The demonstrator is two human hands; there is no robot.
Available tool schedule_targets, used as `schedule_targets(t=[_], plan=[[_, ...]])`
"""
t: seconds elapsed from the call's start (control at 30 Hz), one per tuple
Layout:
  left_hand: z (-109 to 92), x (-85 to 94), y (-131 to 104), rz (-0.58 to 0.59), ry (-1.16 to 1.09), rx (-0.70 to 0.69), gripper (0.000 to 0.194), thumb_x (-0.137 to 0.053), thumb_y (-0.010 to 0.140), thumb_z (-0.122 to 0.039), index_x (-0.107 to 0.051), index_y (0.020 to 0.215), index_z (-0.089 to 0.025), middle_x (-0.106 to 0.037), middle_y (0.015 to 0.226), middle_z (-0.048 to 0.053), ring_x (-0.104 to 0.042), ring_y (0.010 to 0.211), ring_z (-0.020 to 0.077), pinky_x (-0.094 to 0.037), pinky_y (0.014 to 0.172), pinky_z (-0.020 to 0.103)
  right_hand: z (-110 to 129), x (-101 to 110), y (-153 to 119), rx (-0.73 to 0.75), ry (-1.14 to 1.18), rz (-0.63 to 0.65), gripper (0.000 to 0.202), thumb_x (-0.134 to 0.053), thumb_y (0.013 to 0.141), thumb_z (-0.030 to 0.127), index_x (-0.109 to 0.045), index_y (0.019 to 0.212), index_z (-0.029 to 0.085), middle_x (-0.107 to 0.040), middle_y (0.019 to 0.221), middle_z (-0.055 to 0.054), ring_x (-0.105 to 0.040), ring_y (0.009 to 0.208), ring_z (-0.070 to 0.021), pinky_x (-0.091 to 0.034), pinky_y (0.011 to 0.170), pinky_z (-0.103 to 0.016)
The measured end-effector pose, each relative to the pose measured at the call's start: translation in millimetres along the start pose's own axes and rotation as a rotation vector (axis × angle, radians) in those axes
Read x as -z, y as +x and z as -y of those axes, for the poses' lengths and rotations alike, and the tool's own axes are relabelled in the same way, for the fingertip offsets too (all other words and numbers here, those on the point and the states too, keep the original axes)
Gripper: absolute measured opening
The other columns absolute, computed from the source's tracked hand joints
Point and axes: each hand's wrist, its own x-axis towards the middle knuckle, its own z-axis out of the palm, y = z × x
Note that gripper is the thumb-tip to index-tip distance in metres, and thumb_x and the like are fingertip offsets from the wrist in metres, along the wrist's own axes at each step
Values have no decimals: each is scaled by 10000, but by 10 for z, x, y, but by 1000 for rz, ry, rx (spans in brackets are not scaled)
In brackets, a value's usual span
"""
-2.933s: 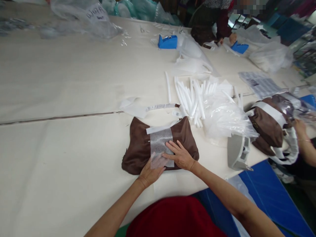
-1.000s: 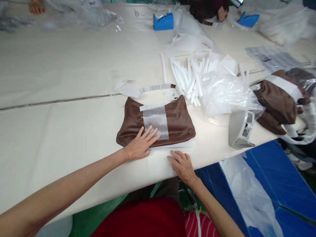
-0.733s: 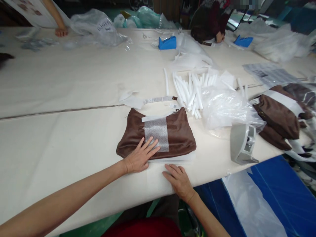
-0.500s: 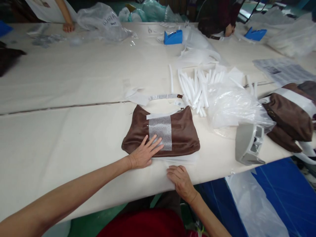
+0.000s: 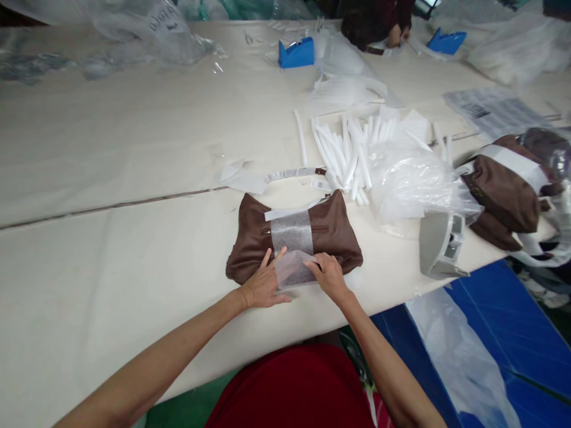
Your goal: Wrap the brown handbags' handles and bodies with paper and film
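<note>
A brown bag (image 5: 254,238) lies flat on the pale table, with a translucent grey foam strip (image 5: 292,230) across its middle. My left hand (image 5: 264,284) rests on the bag's lower edge, fingers spread. My right hand (image 5: 329,274) pinches the upper corner of a thin white sheet (image 5: 294,268), which is folded up over the lower part of the strip. Along the bag's top edge runs a white paper strip (image 5: 285,213). The wrapped strap (image 5: 292,173) arches above the bag.
White foam tubes (image 5: 348,154) and a clear plastic bag (image 5: 414,178) lie beyond, right. A grey tape dispenser (image 5: 439,245) stands near the table edge (image 5: 401,297), with more brown bags (image 5: 506,193) at right. Across the table are a blue dispenser (image 5: 296,52) and another person's hands (image 5: 398,35).
My right hand has moved up from the table's front edge and taken hold of the thin sheet, now folded over the bag. My left hand stays at the bag's lower edge. The view has shifted.
</note>
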Motion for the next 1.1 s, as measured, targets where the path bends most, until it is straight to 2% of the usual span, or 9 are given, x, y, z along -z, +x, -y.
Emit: schedule_targets(t=[0.13, 0.27, 0.43, 0.57, 0.67, 0.73, 0.83, 0.97, 1.1], plan=[[10, -30, 33, -134, -195, 101, 482, -371, 1002, -432, -474, 1442, -265, -414, 1545, 97, -215, 1497, 307, -64, 1182, 657, 80, -1, 88, -152, -3, 55, 251, -580, 952, 386, -675, 794, 215, -702, 824, -25, -622, 855, -183, -363, 757, -275], [-26, -93, 68, -377, -371, 196, 348, -446, 974, -401, -706, 1139, -238, -642, 1332, 87, -459, 1377, 274, -188, 1184, 630, 185, -23, 163, -282, -30, 40, 250, -610, 934, 379, -658, 754, 213, -691, 807, -18, -614, 826, -172, -342, 746, -261], [-31, -116, 118, -646, -507, 356, 255, -559, 892, -386, -703, 769, -215, -760, 1027, 64, -677, 1057, 231, -399, 1121, 485, 281, -44, 243, -431, -55, 8, 309, -582, 938, 416, -632, 711, 213, -655, 737, -10, -569, 712, -153, -303, 671, -256], [-113, -97, 110, -768, -438, 494, 184, -568, 867, -342, -685, 869, -200, -734, 951, 73, -679, 920, 218, -532, 925, 389, 304, -53, 275, -495, 11, -11, 335, -567, 933, 423, -601, 674, 214, -601, 654, 11, -518, 639, -141, -279, 619, -252], [-289, -115, 91, -919, -225, 440, 256, -547, 893, -272, -656, 1092, -154, -697, 1072, 135, -634, 1064, 250, -475, 987, 432, 301, -68, 291, -522, 98, -43, 347, -573, 919, 422, -580, 643, 213, -569, 616, 21, -495, 619, -135, -275, 601, -246], [-397, -157, 114, -912, -68, 260, 293, -478, 927, -177, -644, 1169, -175, -685, 1155, 132, -587, 1191, 245, -374, 1093, 467, 294, -79, 304, -538, 143, -62, 346, -591, 902, 420, -576, 625, 213, -560, 601, 24, -491, 613, -133, -279, 596, -241], [-442, -246, 239, -714, 60, 78, 433, -357, 959, -108, -584, 1316, -197, -636, 1317, 124, -463, 1363, 243, -255, 1174, 504, 282, -101, 316, -542, 196, -91, 336, -605, 885, 389, -573, 601, 211, -565, 593, 25, -495, 610, -131, -289, 592, -236], [-353, -344, 451, -548, 142, 256, 523, -376, 992, -304, -409, 1478, -113, -402, 1535, 197, -293, 1465, 331, -264, 1162, 577, 276, -119, 321, -560, 251, -126, 345, -613, 868, 353, -548, 561, 209, -570, 582, 19, -501, 611, -136, -298, 593, -242], [-357, -359, 517, -499, 174, 370, 561, -365, 998, -406, -380, 1503, -163, -331, 1577, 172, -280, 1465, 359, -215, 1164, 633, 290, -70, 395, -582, 323, -149, 427, -552, 906, 392, -523, 522, 207, -560, 543, 6, -519, 598, -143, -338, 603, -247]])
